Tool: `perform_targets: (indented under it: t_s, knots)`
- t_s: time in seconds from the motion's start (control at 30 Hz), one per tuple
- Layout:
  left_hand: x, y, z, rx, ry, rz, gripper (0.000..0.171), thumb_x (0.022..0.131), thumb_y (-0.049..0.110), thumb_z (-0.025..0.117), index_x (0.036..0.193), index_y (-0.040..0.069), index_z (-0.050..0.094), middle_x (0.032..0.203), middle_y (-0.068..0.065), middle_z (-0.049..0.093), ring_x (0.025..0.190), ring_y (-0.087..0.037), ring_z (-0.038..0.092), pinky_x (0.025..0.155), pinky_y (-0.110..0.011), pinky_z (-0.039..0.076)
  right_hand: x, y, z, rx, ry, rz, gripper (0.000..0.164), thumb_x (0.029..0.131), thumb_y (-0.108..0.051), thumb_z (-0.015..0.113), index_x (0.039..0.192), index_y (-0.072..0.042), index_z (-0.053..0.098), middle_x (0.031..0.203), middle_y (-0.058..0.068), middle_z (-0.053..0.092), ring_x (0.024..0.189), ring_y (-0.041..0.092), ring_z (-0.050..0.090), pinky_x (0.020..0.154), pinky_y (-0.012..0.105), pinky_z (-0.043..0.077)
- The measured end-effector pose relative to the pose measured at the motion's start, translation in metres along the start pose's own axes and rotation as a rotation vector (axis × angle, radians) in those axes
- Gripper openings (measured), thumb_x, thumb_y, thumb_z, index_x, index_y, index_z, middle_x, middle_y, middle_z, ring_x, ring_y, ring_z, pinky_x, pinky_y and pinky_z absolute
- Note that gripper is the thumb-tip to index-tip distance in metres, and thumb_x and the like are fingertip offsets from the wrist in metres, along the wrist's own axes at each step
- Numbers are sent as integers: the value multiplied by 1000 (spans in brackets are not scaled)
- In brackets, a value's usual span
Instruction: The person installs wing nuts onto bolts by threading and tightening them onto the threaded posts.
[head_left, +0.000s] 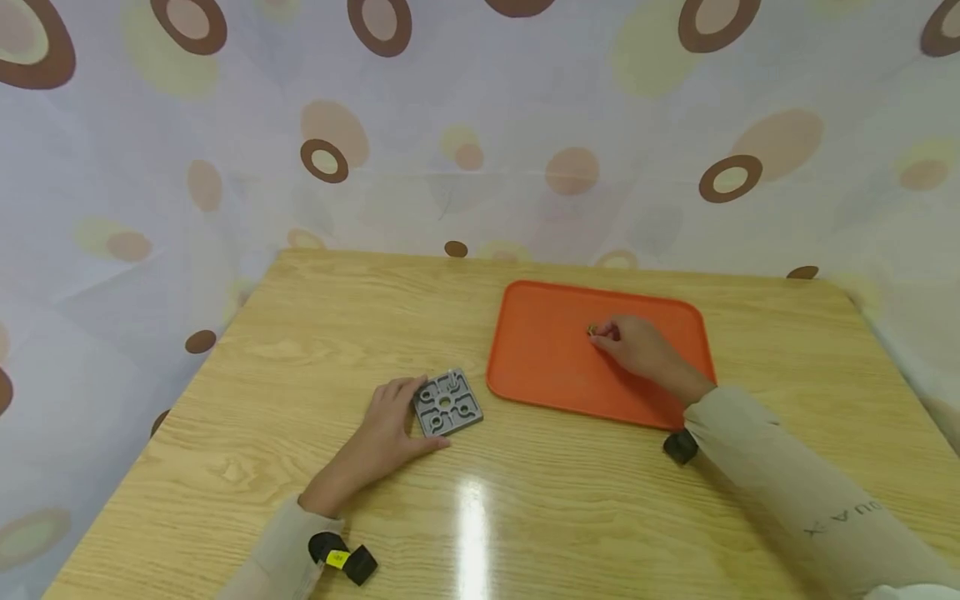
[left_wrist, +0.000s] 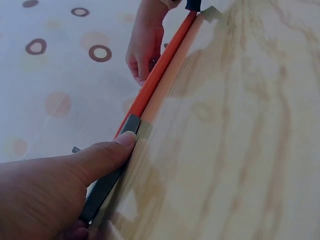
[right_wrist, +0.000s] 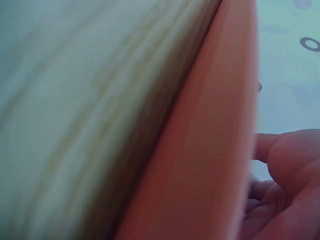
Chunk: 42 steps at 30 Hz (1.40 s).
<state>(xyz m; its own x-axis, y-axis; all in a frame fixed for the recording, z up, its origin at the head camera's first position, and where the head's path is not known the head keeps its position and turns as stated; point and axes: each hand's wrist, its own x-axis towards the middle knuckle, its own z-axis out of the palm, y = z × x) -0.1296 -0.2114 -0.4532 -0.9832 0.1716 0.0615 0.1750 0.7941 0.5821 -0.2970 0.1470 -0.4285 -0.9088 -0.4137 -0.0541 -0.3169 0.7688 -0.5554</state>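
Right hand [head_left: 636,345] pinches small gold piece [head_left: 591,331] over tray [head_left: 536,354], toward table's [head_left: 360,300] far edge; left hand [head_left: 388,429] grips gray block [head_left: 446,402]. Best: firm fingertip pinch, steady block.

Narrow table strip [head_left: 476,379] is running between grey block [head_left: 454,403] and orange tray [head_left: 547,354]; right arm [head_left: 780,467] is blocking tray's near-right corner, left hand [head_left: 386,429] block's left.

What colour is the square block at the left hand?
The square block is grey; it shows best in the head view.
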Motion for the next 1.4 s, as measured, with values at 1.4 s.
perform_targets:
  t_s: [1.4]
  knots:
    - [1, -5, 0, -211, 4, 18, 92, 71, 41, 79, 143, 4, 34, 135, -6, 32, 119, -20, 38, 102, -39, 32, 6, -7, 10, 80, 83, -96, 18, 88, -24, 66, 95, -7, 69, 89, 6, 67, 84, 23, 60, 73, 41, 48]
